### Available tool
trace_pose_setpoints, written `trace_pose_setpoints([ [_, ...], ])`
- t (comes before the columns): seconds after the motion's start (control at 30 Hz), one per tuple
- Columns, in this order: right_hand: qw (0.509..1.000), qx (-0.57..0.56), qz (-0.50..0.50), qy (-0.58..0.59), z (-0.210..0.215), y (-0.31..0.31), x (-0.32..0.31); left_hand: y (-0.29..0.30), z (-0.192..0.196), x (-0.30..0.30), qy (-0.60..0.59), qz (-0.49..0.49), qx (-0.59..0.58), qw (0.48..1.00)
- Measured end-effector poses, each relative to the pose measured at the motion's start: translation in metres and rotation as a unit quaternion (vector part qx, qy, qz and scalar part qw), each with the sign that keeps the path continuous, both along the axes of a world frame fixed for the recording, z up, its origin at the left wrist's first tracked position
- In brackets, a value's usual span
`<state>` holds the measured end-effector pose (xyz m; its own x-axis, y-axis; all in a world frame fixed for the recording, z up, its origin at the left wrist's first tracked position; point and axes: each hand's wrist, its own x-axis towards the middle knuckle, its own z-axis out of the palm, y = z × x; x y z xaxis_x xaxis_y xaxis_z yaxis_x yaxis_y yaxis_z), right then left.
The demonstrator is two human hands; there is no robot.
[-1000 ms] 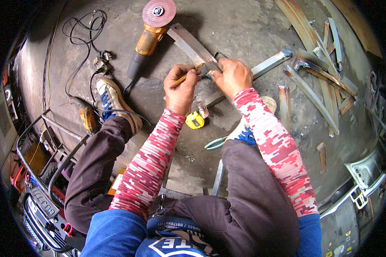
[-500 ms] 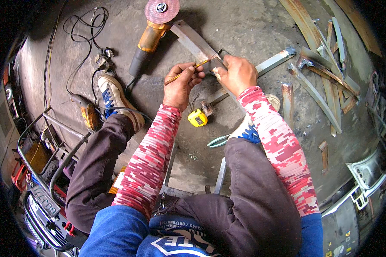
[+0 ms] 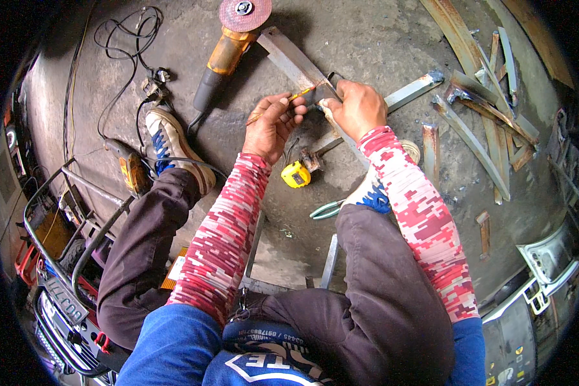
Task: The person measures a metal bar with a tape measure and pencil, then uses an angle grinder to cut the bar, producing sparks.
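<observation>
A yellow-and-dark pencil [image 3: 300, 94] is pinched in my left hand [image 3: 268, 127], its tip at a rusty line across a grey steel angle bar [image 3: 294, 61]. My right hand [image 3: 359, 109] grips the bar just beyond that line, with the thumb along the near edge. A thin dark hooked piece [image 3: 332, 76] pokes out by the right fingers; most of it is hidden. Below the hands, a yellow tape measure [image 3: 296, 174] lies on the floor, near another steel bar [image 3: 325, 141] running crosswise under the first.
An angle grinder [image 3: 226, 55] with a reddish disc lies ahead on the concrete floor. Another yellow power tool [image 3: 135, 172] and tangled cord [image 3: 135, 58] are by my left shoe. Pliers [image 3: 327, 210] rest near my right shoe. Scrap steel pieces [image 3: 473, 138] spread to the right.
My left hand has turned slightly and its pencil tip has shifted a little along the bar. My right hand keeps its hold in nearly the same place.
</observation>
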<state>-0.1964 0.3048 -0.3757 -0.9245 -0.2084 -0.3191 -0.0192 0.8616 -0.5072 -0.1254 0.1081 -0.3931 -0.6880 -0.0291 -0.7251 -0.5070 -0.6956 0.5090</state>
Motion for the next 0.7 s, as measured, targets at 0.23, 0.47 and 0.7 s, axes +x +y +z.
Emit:
trace_pose_setpoints([
  [0.23, 1.000, 0.006, -0.005, 0.003, 0.000, -0.002, 0.001, -0.005, -0.004, -0.003, 0.000, -0.018, -0.011, 1.000],
  [0.47, 1.000, 0.014, -0.006, -0.004, -0.001, -0.003, 0.003, -0.009, -0.009, -0.003, -0.004, -0.025, -0.005, 1.000],
  [0.7, 1.000, 0.019, -0.005, -0.011, 0.000, -0.003, 0.003, -0.018, -0.016, 0.013, -0.066, 0.006, -0.043, 0.997],
])
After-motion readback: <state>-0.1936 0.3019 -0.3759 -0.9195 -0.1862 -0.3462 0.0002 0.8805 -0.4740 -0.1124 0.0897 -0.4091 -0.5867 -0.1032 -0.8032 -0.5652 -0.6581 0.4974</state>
